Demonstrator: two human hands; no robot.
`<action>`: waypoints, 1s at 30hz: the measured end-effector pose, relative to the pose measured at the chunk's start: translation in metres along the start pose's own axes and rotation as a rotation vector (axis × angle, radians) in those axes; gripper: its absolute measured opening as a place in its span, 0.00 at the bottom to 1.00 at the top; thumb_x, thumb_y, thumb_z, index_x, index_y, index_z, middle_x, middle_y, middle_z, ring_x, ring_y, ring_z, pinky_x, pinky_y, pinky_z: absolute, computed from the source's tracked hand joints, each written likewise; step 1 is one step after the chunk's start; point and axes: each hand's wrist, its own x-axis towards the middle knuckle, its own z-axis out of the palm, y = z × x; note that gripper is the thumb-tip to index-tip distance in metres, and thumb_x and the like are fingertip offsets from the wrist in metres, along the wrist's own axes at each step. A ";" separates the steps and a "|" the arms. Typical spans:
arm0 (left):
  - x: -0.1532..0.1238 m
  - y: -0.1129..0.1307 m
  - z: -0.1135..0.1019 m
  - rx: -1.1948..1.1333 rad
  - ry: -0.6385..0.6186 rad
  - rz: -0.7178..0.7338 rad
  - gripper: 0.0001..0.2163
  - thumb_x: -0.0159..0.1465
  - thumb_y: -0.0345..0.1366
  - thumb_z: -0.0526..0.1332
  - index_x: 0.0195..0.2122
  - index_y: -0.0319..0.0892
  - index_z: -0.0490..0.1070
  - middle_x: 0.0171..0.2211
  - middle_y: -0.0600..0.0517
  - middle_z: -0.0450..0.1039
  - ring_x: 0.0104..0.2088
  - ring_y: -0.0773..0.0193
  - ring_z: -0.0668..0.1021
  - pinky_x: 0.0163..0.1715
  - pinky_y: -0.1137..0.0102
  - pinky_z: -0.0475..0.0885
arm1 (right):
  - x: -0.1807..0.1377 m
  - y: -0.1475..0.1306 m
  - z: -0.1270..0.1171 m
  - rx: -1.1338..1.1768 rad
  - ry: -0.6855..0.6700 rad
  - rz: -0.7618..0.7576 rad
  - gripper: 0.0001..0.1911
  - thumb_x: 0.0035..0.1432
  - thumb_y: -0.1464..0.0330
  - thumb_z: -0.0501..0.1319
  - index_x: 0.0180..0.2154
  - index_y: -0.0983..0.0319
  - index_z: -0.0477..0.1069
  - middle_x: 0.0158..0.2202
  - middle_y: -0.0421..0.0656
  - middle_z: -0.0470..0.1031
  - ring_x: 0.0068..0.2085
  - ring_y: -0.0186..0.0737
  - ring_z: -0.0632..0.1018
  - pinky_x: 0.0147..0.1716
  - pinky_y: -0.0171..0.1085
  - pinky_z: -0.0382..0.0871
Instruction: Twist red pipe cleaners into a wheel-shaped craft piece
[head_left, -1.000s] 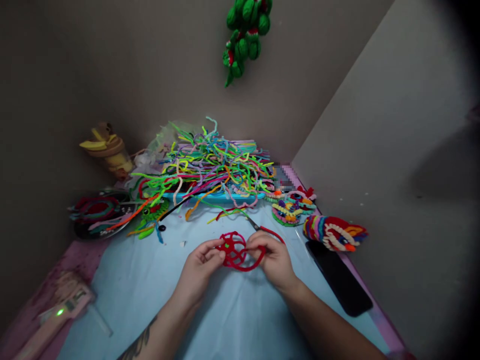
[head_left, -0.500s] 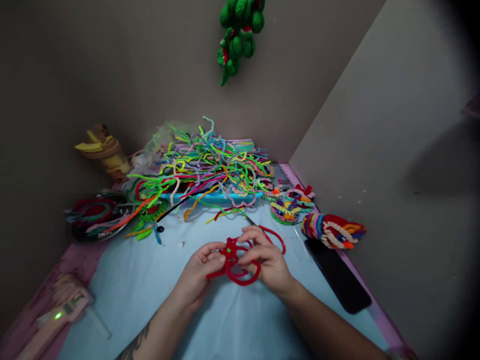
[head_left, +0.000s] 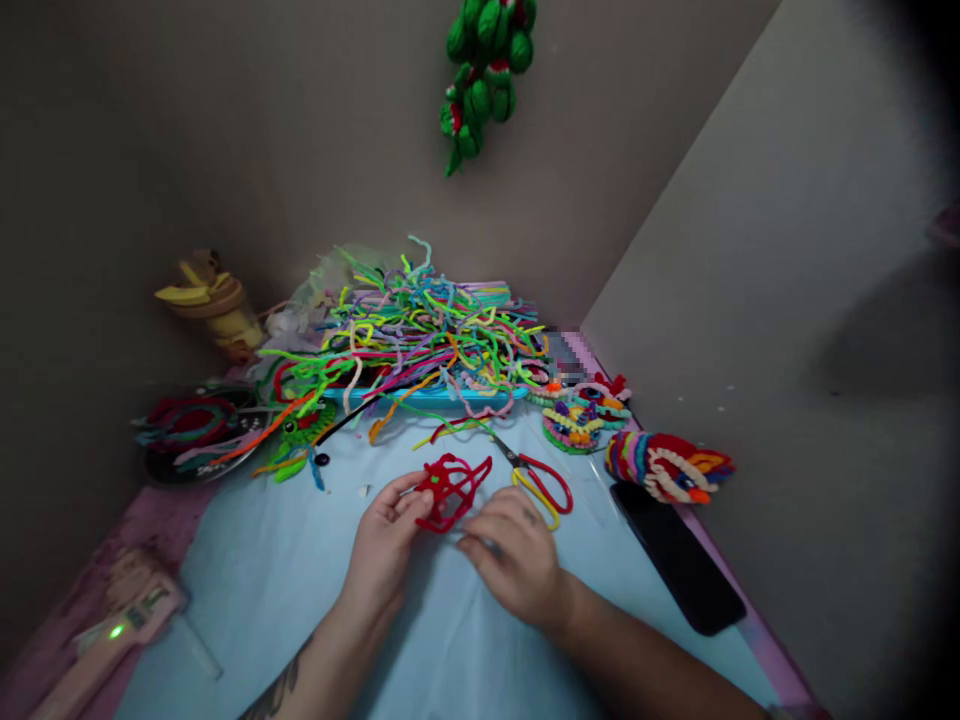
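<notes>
My left hand [head_left: 386, 525] pinches a red pipe-cleaner piece [head_left: 448, 492] between thumb and fingers. Several looped strands spread to its right, and a small green spot shows near its centre. My right hand [head_left: 514, 550] is beside the lower right of these loops, fingers curled and a little blurred. Whatever its fingertips hold, if anything, cannot be made out. Just beyond that hand lies a pair of scissors [head_left: 541, 482] with one red and one yellow handle, blades pointing away from me.
Many coloured pipe cleaners [head_left: 435, 330] heap over a blue tray [head_left: 420, 398] at the back. Finished colourful pieces [head_left: 574, 425] and a black phone [head_left: 679, 560] lie on the right. A pink glue gun [head_left: 142, 610] and a dark dish [head_left: 199, 465] are on the left.
My right hand has come off the upper loops and moved down, uncovering the scissors. The red piece has shifted slightly left and up in my left hand, its loops turned.
</notes>
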 end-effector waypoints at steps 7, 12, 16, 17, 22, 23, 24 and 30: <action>-0.009 -0.008 0.009 0.050 0.005 0.024 0.20 0.44 0.37 0.71 0.37 0.39 0.71 0.23 0.55 0.74 0.23 0.70 0.73 0.24 0.77 0.65 | 0.002 -0.018 0.006 -0.111 -0.218 -0.151 0.10 0.58 0.73 0.53 0.35 0.59 0.72 0.28 0.44 0.73 0.31 0.39 0.71 0.33 0.39 0.67; -0.003 -0.007 0.004 0.033 0.039 0.045 0.20 0.43 0.37 0.72 0.37 0.38 0.71 0.23 0.55 0.75 0.25 0.71 0.74 0.29 0.77 0.68 | -0.002 -0.035 0.013 0.375 -0.475 -0.522 0.12 0.60 0.71 0.48 0.31 0.58 0.69 0.30 0.40 0.76 0.37 0.33 0.76 0.39 0.32 0.70; 0.003 -0.004 0.000 -0.006 0.056 0.084 0.20 0.44 0.37 0.72 0.38 0.39 0.71 0.25 0.54 0.75 0.26 0.71 0.75 0.32 0.75 0.69 | -0.005 -0.037 0.013 0.583 -0.534 -0.529 0.12 0.60 0.72 0.46 0.36 0.59 0.68 0.32 0.40 0.77 0.36 0.29 0.77 0.41 0.27 0.69; 0.004 -0.003 -0.001 -0.008 0.060 0.096 0.20 0.44 0.38 0.72 0.38 0.39 0.71 0.25 0.54 0.76 0.27 0.70 0.75 0.32 0.75 0.69 | -0.005 -0.034 0.011 0.527 -0.495 -0.449 0.13 0.59 0.73 0.46 0.39 0.59 0.68 0.33 0.40 0.77 0.35 0.30 0.77 0.41 0.29 0.69; 0.000 -0.001 0.003 0.090 0.050 0.195 0.19 0.45 0.38 0.71 0.38 0.39 0.71 0.25 0.54 0.75 0.26 0.69 0.75 0.29 0.75 0.68 | 0.001 -0.008 0.004 0.170 0.002 0.147 0.06 0.57 0.72 0.55 0.37 0.59 0.68 0.32 0.43 0.73 0.34 0.38 0.74 0.34 0.36 0.69; -0.001 -0.002 0.004 0.121 0.036 0.217 0.19 0.46 0.38 0.70 0.38 0.39 0.71 0.26 0.53 0.76 0.27 0.68 0.76 0.29 0.75 0.68 | 0.003 -0.004 0.003 0.134 0.057 0.193 0.04 0.56 0.70 0.57 0.36 0.59 0.67 0.31 0.43 0.72 0.33 0.38 0.72 0.32 0.36 0.68; -0.003 -0.003 0.005 0.148 0.022 0.239 0.18 0.46 0.38 0.70 0.37 0.39 0.72 0.27 0.53 0.76 0.27 0.67 0.76 0.30 0.75 0.69 | 0.005 -0.002 0.004 0.112 0.089 0.213 0.03 0.55 0.69 0.59 0.35 0.59 0.67 0.31 0.42 0.70 0.32 0.37 0.71 0.31 0.36 0.67; -0.012 -0.007 0.010 0.224 -0.066 0.341 0.15 0.46 0.38 0.69 0.34 0.39 0.73 0.29 0.50 0.77 0.31 0.64 0.78 0.34 0.72 0.71 | 0.011 -0.003 0.012 0.082 0.110 0.216 0.03 0.56 0.70 0.59 0.29 0.60 0.68 0.28 0.40 0.70 0.32 0.37 0.70 0.32 0.36 0.64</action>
